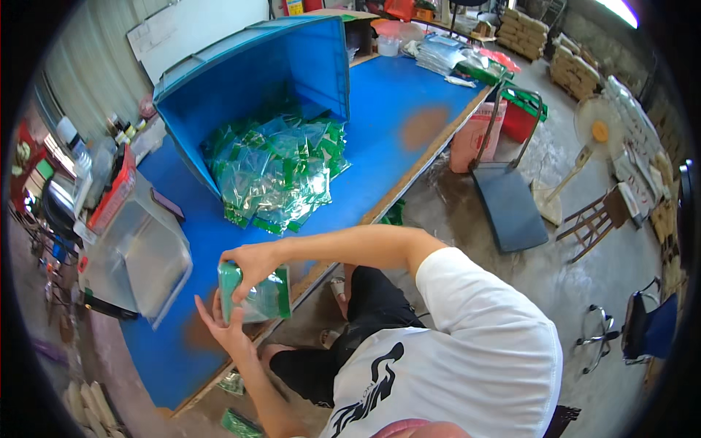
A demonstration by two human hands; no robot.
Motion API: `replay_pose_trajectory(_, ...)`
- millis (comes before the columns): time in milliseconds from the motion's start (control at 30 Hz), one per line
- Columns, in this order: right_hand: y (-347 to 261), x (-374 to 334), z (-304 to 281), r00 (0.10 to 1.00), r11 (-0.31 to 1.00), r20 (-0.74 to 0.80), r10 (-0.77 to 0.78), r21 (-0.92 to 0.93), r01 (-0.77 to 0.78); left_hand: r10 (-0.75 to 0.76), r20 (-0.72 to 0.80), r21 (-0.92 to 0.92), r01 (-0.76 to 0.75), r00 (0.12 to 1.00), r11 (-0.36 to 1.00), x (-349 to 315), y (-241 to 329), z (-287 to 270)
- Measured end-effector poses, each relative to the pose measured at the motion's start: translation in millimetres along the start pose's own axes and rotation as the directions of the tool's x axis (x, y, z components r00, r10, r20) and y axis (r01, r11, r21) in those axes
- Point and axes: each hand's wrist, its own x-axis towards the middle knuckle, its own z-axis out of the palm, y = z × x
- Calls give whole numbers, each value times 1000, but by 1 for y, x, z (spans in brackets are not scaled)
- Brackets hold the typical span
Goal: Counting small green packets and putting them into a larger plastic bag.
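Note:
Both my hands hold a small stack of clear plastic bags with green edges point(264, 301) above the near edge of the blue table. My right hand point(252, 264) grips the stack's upper left part, with the thumb pressed on its face. Below it, my left hand point(228, 332) supports the lower left corner, its thumb against the bags and some fingers stretched out beyond them. How many bags are in the stack cannot be told. Farther off lies a loose pile of similar green-edged bags point(281, 175), spilling out of a blue bin point(314, 66) tipped on its side.
A clear plastic box point(150, 255) stands at the left of the blue table point(387, 95). Right of the table are a flat hand cart point(511, 208), a fan point(590, 131), a wooden stool point(602, 215) and an office chair point(646, 325). Dropped bags point(239, 423) lie on the floor.

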Motion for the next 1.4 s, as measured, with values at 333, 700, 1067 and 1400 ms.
replay_pose_trajectory(333,11,-20,70,964,826,-232,134,563,21,-63,-580,-21,62,812,998,9,-36,23)
replay_pose_trajectory(700,38,-37,77,938,787,-144,315,592,-173,119,-448,391,75,886,917,12,-70,34)
replay_pose_trajectory(1067,141,-91,49,822,-181,51,567,981,64,348,-283,872,89,894,482,223,-95,-160)
replay_pose_trajectory(1400,108,-57,56,912,-164,150,382,982,-93,136,-241,808,122,961,576,247,-212,-338)
